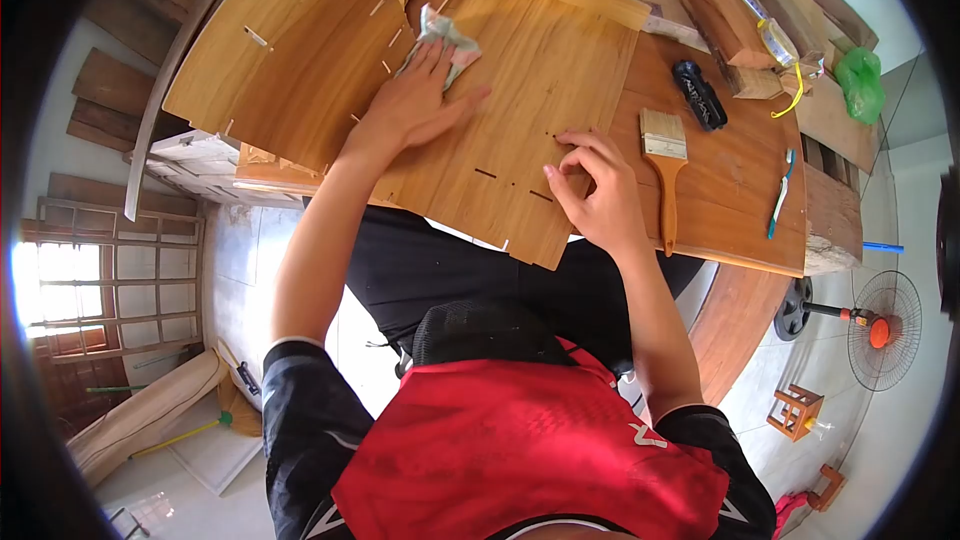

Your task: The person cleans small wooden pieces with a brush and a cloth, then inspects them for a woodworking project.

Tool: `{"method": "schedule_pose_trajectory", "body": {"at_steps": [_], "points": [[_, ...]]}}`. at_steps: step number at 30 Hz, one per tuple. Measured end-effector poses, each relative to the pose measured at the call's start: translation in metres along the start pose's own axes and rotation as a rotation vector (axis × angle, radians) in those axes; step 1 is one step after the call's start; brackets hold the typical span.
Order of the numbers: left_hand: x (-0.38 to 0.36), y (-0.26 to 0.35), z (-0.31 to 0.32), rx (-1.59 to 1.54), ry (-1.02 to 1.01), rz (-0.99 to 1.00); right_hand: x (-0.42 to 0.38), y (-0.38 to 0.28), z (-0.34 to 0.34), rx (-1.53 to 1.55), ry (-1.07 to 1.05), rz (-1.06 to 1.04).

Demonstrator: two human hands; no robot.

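Observation:
A wooden panel (520, 90) with slots and small holes lies flat in front of me, and a second slotted panel (300, 50) stands tilted at its left. My left hand (412, 105) presses a crumpled pale cloth (455, 48) onto the wood near where the two panels meet, fingers over the cloth and thumb stretched out to the right. At the lower right edge of the flat panel is my right hand (600, 185), its fingers bent with a gap between thumb and fingertips. Nothing shows in it.
Right of the panel on the table (740, 200) lie a paintbrush (664, 165), a black bottle-like object (699, 96) and a toothbrush (781, 195). Wood offcuts (715, 10), a tape measure (778, 42) and a green plastic bag (859, 85) are at the back right. A fan (880, 330) stands beyond.

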State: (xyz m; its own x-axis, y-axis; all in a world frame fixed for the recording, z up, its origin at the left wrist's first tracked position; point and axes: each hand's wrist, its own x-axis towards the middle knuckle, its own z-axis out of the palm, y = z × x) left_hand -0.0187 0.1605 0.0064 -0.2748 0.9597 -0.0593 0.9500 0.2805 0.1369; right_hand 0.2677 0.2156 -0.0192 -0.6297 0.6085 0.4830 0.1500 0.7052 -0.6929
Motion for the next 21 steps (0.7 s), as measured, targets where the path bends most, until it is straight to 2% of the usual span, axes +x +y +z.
{"method": "schedule_pose_trajectory", "body": {"at_steps": [7,8,11,14,17,20,21], "points": [[0.127,0.009,0.014,0.084,0.068,0.062,0.001,0.002,0.001,-0.017,0.01,-0.027],[0.137,0.01,0.017,0.007,0.055,-0.005,0.001,0.001,0.001,-0.014,0.011,-0.026],[0.153,0.016,0.019,-0.451,0.205,-0.166,0.002,-0.003,-0.002,0.0,-0.011,0.007],[0.164,0.022,0.022,-0.587,0.266,-0.249,0.003,0.0,-0.001,0.004,-0.011,0.0],[0.176,0.025,0.025,-0.631,0.36,-0.288,0.001,0.001,0.0,0.005,-0.009,-0.002],[0.185,0.038,0.021,-0.893,0.607,-0.255,0.003,0.002,0.0,0.007,-0.003,-0.016],[0.182,0.045,0.013,-0.935,0.674,-0.153,0.002,0.003,-0.001,0.008,-0.006,-0.015]]}}
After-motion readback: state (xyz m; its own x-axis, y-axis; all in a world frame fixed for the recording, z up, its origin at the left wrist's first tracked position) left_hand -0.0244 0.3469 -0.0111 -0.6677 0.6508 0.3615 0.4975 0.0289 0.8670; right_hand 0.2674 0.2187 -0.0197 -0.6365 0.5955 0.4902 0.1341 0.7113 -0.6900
